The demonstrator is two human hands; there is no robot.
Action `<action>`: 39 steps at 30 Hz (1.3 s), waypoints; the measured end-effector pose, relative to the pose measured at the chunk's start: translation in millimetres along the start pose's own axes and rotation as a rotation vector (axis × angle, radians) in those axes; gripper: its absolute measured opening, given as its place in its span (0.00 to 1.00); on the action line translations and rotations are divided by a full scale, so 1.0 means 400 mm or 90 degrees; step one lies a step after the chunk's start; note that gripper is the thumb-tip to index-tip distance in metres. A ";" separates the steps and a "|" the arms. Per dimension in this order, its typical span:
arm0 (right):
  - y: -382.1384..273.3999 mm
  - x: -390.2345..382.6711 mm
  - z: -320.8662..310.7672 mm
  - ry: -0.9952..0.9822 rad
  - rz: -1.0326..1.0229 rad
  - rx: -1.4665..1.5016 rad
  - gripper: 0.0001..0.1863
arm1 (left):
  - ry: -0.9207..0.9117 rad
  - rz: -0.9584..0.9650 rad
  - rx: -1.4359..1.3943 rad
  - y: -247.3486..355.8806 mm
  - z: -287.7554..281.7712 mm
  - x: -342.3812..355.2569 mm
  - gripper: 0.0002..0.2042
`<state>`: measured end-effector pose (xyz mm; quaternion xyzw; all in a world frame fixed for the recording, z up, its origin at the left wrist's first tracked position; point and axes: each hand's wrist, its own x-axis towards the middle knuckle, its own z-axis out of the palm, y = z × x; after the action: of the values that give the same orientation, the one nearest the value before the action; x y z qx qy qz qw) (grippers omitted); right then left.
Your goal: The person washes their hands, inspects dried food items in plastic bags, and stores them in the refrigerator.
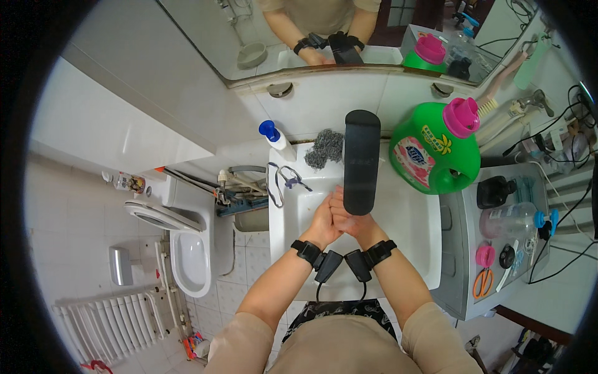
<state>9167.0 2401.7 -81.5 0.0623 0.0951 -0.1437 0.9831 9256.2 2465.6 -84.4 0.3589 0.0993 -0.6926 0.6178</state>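
Over the white sink (408, 243), my left hand (321, 224) and my right hand (352, 224) press together, palms inward and fingers curled against each other. A long black faucet (361, 156) reaches out above them and hides part of the right hand. Whether anything lies between the palms is hidden. Each wrist wears a black strap with a small black box and cable. On the sink's back ledge sit a dark grey scouring pad (325, 148) and a white bottle with a blue top (279, 140). A thin looped item with a purple part (291, 182) lies on the left rim.
A large green detergent bottle (430, 156) with a pink cap stands at the sink's back right. Right of it, a grey cabinet (453, 274) bears orange-handled scissors (483, 283) and a clear bottle (507, 219). A mirror (336, 56) hangs behind; a toilet (192, 265) is at left.
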 end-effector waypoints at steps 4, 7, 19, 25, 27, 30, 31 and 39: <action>-0.044 0.001 -0.074 0.149 -0.106 -0.701 0.19 | 0.105 -0.038 0.037 -0.023 0.057 0.024 0.17; -0.031 -0.028 -0.060 0.211 -0.281 -1.118 0.18 | 0.118 -0.087 0.033 -0.035 0.064 0.052 0.14; -0.094 -0.289 0.011 0.390 -0.017 -0.974 0.17 | -0.035 0.194 0.488 -0.048 0.175 0.064 0.11; -0.100 -0.256 0.036 0.336 -0.135 -0.606 0.15 | -0.106 0.312 0.904 -0.043 0.141 0.061 0.13; -0.104 -0.212 0.035 0.285 -0.139 -0.433 0.14 | -0.014 0.283 0.659 -0.069 0.110 0.056 0.11; -0.076 -0.136 -0.016 0.124 -0.154 -0.201 0.13 | 0.047 0.000 0.269 -0.045 0.081 0.020 0.11; -0.061 -0.112 -0.034 0.016 -0.166 -0.141 0.12 | 0.046 0.002 0.266 -0.043 0.082 0.013 0.11; -0.010 0.008 -0.051 0.193 -0.380 -1.119 0.14 | -0.059 -0.046 0.037 0.023 0.062 -0.071 0.25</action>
<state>9165.4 2400.0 -102.4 -0.7112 0.3088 -0.2569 0.5769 9254.9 2471.6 -46.0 0.3405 0.0632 -0.7328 0.5857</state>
